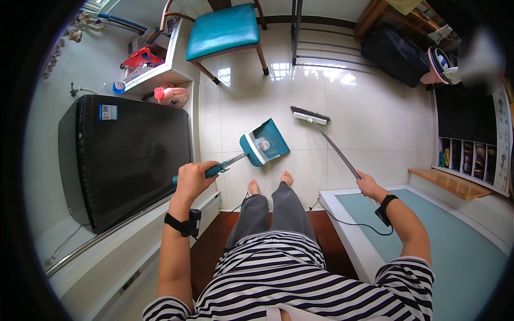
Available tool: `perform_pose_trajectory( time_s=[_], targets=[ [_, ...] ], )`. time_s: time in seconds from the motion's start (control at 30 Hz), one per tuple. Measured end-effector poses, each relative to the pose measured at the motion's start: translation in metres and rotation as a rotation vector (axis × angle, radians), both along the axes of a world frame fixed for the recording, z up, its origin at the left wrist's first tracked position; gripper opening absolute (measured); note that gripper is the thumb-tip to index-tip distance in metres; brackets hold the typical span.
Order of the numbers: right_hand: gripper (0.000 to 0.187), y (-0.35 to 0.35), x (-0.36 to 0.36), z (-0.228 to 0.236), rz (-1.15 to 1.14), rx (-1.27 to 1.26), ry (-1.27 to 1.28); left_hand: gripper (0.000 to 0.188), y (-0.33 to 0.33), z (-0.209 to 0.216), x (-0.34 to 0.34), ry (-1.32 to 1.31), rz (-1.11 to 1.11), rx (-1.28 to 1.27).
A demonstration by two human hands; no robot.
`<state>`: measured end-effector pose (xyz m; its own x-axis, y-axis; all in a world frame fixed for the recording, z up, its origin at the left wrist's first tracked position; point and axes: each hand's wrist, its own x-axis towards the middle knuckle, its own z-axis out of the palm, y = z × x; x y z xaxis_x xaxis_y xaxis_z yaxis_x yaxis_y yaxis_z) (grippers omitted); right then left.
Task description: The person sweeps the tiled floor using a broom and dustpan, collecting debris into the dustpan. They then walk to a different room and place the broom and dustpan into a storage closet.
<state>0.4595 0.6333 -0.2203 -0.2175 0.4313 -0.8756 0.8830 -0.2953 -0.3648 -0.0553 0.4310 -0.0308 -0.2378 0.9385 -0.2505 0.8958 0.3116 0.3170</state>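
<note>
My left hand (194, 181) is closed round the teal handle of a dustpan. The teal dustpan (277, 140) rests at floor level in front of my feet, with a white comb-like strip along its back and a small pale clump of debris (263, 143) inside. My right hand (368, 184) grips the grey pole of a broom. The broom's white head (310, 116) with dark bristles is on the floor, ahead and to the right of the dustpan and apart from it.
A dark washing machine (139, 155) stands left, with a pink bottle (174, 97) beyond it. Ahead are a teal-seated chair (224, 32) and a metal rack (329, 49). A black bag (393, 53) and a shoe cabinet (471, 155) are at right. Cables hang near my legs.
</note>
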Motion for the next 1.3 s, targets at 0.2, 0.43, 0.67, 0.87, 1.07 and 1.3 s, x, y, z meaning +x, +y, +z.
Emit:
perform_pose_trajectory(
  time_s=[0.2, 0.43, 0.67, 0.87, 1.07, 1.3],
  targets=[
    [0.059, 0.006, 0.014, 0.023, -0.207, -0.003, 0.061, 0.027, 0.015, -0.002, 0.004, 0.01, -0.027, 0.003],
    [0.066, 0.008, -0.042, -0.063, -0.728, -0.117, 0.228, 0.027, 0.038, -0.007, 0.005, 0.045, -0.029, -0.062],
    [0.067, -0.144, -0.117, -0.071, -0.543, -0.216, 0.147, 0.028, 0.06, -0.009, 0.006, 0.075, -0.062, -0.064],
    [0.064, -0.163, -0.101, 0.05, -0.475, -0.528, 0.2, 0.028, 0.043, -0.022, -0.009, 0.049, -0.101, -0.017],
    [0.061, -0.174, -0.097, 0.087, -0.42, -0.373, 0.169, 0.029, 0.0, -0.03, -0.037, 0.028, -0.129, 0.019],
    [0.066, -0.14, -0.112, 0.017, -0.913, -0.286, 0.173, 0.027, -0.049, -0.012, -0.062, 0.026, -0.098, 0.025]
  ],
)
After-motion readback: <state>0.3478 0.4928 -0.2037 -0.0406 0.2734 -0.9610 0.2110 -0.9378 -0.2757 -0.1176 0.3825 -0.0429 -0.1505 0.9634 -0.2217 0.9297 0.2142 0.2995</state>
